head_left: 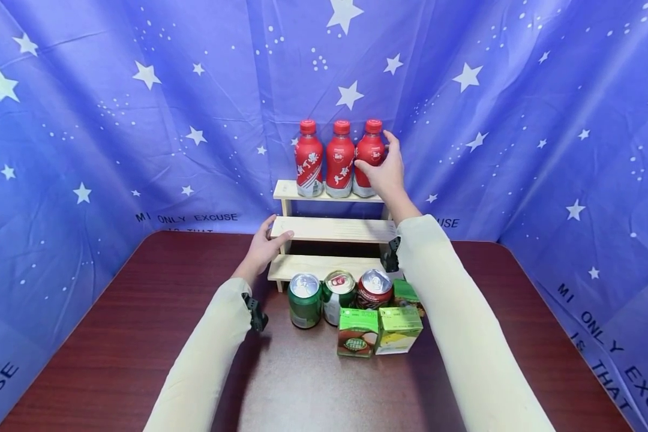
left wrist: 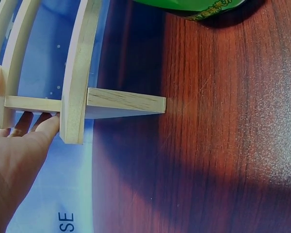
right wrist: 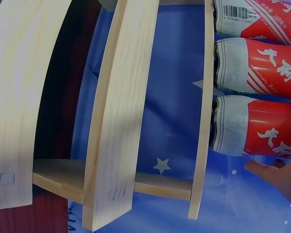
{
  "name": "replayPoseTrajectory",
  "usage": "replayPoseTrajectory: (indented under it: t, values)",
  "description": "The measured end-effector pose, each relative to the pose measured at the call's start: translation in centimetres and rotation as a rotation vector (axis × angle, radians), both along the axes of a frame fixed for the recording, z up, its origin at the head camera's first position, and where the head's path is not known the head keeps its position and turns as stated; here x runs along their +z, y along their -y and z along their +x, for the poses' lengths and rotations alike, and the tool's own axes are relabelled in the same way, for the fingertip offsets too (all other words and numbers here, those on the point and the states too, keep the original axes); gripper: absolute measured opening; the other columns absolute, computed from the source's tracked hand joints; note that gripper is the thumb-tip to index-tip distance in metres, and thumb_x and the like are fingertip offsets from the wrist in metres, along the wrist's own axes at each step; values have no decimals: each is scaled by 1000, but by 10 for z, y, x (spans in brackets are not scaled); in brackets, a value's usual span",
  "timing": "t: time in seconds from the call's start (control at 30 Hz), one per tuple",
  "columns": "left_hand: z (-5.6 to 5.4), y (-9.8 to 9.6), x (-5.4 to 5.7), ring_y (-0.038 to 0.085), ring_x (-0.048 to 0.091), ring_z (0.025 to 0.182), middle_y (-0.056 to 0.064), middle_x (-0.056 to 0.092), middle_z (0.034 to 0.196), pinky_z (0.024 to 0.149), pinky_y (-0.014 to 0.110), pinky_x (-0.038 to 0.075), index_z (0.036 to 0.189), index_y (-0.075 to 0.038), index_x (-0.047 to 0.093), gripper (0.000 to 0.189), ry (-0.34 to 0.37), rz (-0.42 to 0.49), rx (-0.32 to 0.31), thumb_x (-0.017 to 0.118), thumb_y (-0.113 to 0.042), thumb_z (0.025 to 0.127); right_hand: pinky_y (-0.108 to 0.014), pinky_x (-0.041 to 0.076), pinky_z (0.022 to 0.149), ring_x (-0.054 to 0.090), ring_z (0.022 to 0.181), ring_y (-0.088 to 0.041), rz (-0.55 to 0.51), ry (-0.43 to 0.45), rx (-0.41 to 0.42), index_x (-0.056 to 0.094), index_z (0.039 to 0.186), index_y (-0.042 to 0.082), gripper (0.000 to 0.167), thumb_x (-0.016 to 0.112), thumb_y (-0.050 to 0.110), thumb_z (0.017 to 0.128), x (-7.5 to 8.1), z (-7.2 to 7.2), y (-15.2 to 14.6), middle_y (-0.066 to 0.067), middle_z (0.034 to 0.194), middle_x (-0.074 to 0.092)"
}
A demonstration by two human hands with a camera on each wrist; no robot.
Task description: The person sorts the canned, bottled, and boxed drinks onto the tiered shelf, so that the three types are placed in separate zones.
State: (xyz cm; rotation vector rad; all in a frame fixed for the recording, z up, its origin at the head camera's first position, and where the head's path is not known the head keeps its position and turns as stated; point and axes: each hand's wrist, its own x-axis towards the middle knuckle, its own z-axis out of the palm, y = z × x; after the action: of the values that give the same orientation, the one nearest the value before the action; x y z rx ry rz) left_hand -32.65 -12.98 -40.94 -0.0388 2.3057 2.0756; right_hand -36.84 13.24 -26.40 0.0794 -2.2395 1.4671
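"Which bottle do I have?"
"You have the right-hand bottle [head_left: 371, 145], upright on the top tier of the wooden rack [head_left: 335, 229]. Your right hand [head_left: 387, 174] is clamped round it, thumb across its front."
"And my left hand [head_left: 263, 249]?"
"You grip the rack's left end with it at the middle tier, well apart from your other hand."
"What else is around?"
"Beside your bottle on the rack's top tier stand the middle bottle [head_left: 339, 159] and the left bottle [head_left: 309, 162]. Just in front of the rack you have three cans [head_left: 305, 306], then drink boxes [head_left: 358, 339], one partly behind your sleeve [head_left: 453, 288]. Beneath the rack is the reddish table [head_left: 108, 336]; behind it, a starry blue curtain [head_left: 140, 120]."
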Motion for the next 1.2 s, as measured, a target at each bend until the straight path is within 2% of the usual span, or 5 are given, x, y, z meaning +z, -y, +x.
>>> replayPoseTrajectory:
  t: [0.2,0.37,0.63,0.97,1.2]
  values:
    - [-1,1,-1,6,45,67,11,49,122,55,18,38,150,-20,18,79,-8,-1,6,67,-24,88,-36,39,104,42,123,-24,19,13,9,25,145,17,82,74,23,80,3,8,-5,-12,138,40]
    - [-2,2,-7,7,49,76,14,46,131,61,19,41,151,-19,17,81,-15,-24,5,67,-26,88,-40,39,102,44,123,-29,47,15,17,30,144,15,78,74,25,80,-2,17,-13,-16,136,41]
    - [-3,2,-7,4,44,62,8,51,113,52,17,36,150,-20,19,80,-21,-17,10,67,-26,87,-44,39,104,44,127,-33,82,67,60,34,142,14,74,73,29,81,-11,34,-29,-19,137,41]
    - [-3,2,-7,7,49,78,16,48,130,62,19,41,151,-19,16,81,-29,-38,4,66,-27,88,-47,43,100,44,128,-31,156,136,132,37,140,15,68,70,35,83,-15,66,-45,-15,135,45]
    - [-3,1,-8,6,44,62,6,54,103,51,19,35,151,-19,18,79,-23,-2,3,66,-24,88,-50,43,98,47,125,-34,264,145,191,40,139,14,69,69,41,83,-25,86,-54,-18,137,46]
